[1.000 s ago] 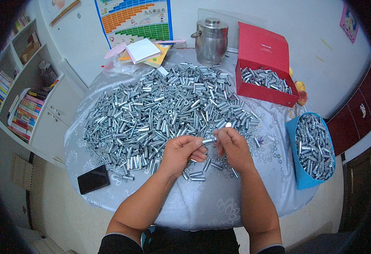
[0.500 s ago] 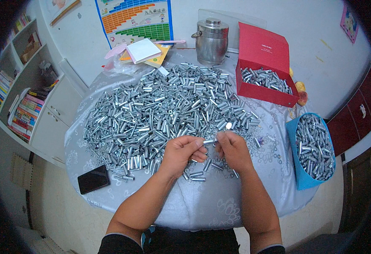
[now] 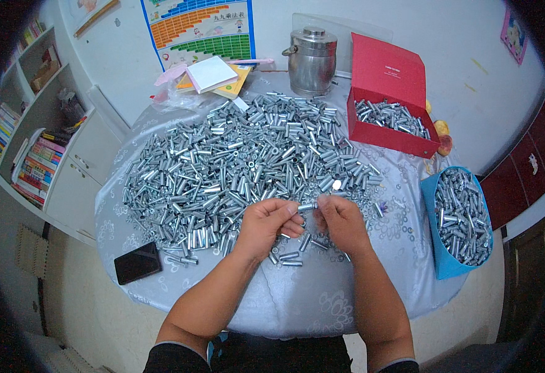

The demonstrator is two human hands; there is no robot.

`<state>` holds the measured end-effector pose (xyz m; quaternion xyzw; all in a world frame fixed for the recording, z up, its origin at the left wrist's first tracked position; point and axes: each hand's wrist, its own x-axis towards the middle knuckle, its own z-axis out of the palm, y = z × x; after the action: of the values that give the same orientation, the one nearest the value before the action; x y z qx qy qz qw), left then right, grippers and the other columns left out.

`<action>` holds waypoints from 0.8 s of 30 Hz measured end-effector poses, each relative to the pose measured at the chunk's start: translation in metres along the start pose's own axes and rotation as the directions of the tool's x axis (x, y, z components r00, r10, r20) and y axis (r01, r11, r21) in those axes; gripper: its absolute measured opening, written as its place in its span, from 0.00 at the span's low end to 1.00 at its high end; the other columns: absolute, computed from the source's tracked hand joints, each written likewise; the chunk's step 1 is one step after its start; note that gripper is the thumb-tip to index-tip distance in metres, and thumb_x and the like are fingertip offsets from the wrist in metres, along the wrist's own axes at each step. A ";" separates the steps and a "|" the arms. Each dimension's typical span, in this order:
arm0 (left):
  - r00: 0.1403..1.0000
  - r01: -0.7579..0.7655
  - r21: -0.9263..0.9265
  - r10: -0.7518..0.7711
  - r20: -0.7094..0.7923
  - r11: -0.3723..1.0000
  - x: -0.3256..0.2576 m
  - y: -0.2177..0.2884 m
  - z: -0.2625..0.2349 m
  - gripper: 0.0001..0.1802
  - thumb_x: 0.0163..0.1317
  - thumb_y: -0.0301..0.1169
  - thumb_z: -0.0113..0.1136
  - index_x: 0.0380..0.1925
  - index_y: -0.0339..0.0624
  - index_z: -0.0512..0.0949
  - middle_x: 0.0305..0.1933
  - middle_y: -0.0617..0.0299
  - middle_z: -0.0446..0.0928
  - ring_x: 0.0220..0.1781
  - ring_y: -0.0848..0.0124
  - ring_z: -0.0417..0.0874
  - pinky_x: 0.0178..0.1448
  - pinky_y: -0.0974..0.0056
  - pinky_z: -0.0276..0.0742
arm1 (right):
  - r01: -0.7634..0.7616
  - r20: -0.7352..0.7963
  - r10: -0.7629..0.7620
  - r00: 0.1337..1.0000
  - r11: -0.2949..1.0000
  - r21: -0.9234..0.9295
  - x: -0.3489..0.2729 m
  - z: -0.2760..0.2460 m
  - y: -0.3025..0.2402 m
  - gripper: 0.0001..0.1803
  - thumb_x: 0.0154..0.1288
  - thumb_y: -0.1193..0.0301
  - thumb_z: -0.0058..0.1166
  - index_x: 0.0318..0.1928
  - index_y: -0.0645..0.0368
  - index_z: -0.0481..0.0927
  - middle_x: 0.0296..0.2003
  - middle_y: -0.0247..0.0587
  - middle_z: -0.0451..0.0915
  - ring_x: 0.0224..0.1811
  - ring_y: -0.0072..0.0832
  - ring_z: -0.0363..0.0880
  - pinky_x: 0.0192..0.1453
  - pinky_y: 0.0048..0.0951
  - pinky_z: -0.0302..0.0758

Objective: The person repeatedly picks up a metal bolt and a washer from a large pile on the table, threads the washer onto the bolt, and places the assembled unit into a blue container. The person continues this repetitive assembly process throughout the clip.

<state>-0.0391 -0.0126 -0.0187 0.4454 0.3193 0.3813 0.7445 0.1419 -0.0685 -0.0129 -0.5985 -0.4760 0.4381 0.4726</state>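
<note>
Between my hands is a short silver metal sleeve [image 3: 306,207], lying nearly level above the front of the pile. My left hand [image 3: 265,225] is closed, pinching its left end between thumb and fingers. Thumb and fingers of my right hand [image 3: 344,225] are closed at the sleeve's other end; whether they also grip a smaller part there is hidden. Behind and below spreads a large heap of loose metal sleeves and bolt-like parts [image 3: 241,161]. Small washers [image 3: 397,227] lie scattered right of my right hand, and a few sleeves [image 3: 290,255] rest just below my hands.
An open red box [image 3: 389,146] of metal parts stands at the back right, a blue container [image 3: 431,224] of assembled-looking parts at the right edge. A black phone [image 3: 137,263] lies front left. At the back are a steel pot [image 3: 313,62] and notebooks [image 3: 211,75].
My right fingers have shifted slightly at the sleeve's right end. The left hand keeps its grip and place; the heap and containers look the same.
</note>
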 end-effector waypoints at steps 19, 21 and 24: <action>0.996 -0.084 0.080 0.084 0.006 0.993 -0.004 0.004 0.004 0.10 0.62 0.24 0.60 0.43 0.31 0.79 0.35 0.51 0.83 0.33 0.67 0.85 0.37 0.66 0.84 | 0.086 0.091 -0.084 0.992 0.996 -0.027 0.002 0.001 0.008 0.13 0.72 0.64 0.47 0.34 0.61 0.73 0.22 0.32 0.70 0.23 0.20 0.68 0.28 0.25 0.67; 0.991 -0.135 0.122 0.134 0.016 0.983 -0.005 0.002 0.003 0.10 0.62 0.23 0.60 0.43 0.31 0.79 0.35 0.51 0.83 0.33 0.67 0.85 0.38 0.66 0.84 | 0.054 0.095 -0.057 0.994 0.998 0.029 0.000 0.002 0.004 0.12 0.72 0.65 0.46 0.35 0.61 0.73 0.23 0.32 0.71 0.23 0.20 0.68 0.28 0.25 0.67; 0.985 -0.170 0.115 0.167 0.030 0.979 -0.005 0.000 0.003 0.11 0.62 0.23 0.59 0.44 0.30 0.78 0.35 0.51 0.82 0.34 0.67 0.85 0.39 0.66 0.84 | 0.119 0.044 -0.123 0.991 0.989 0.088 -0.002 0.006 -0.002 0.12 0.71 0.65 0.47 0.35 0.61 0.73 0.23 0.33 0.71 0.23 0.20 0.68 0.28 0.26 0.67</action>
<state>-0.0391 -0.0178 -0.0172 0.5176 0.2947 0.4190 0.6853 0.1354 -0.0694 -0.0122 -0.5369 -0.5037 0.4430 0.5116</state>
